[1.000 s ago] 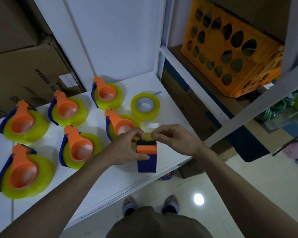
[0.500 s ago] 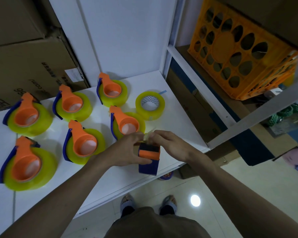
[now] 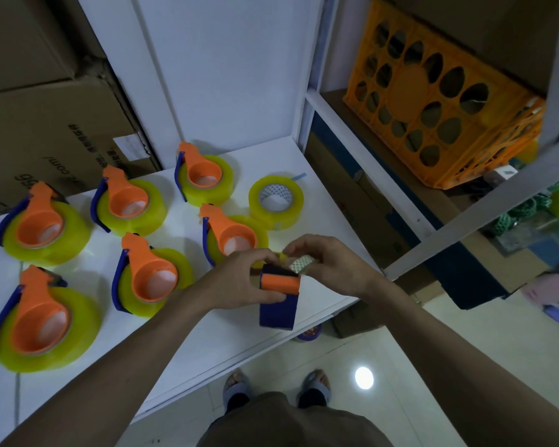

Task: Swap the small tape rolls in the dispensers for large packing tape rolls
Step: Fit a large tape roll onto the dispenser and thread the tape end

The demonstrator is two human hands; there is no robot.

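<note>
My left hand [image 3: 239, 279] grips an orange and blue tape dispenser [image 3: 279, 296] held on edge over the front right of the white table [image 3: 207, 333]. My right hand [image 3: 329, 266] pinches a small, nearly spent tape roll [image 3: 301, 264] with a patterned core at the dispenser's top. Several dispensers loaded with large yellow tape rolls lie on the table, among them one [image 3: 229, 240] just behind my hands and one [image 3: 149, 279] to the left. A loose large yellow roll [image 3: 276, 200] lies flat at the back right.
Cardboard boxes [image 3: 46, 124] stand behind the table at the left. A white metal rack [image 3: 368, 162] at the right holds an orange crate [image 3: 439, 101]. The table's front edge runs just below my hands, with tiled floor beneath.
My right hand has shifted right and lifted the small roll's patterned core into view beside the dispenser. The left hand keeps its hold on the dispenser.
</note>
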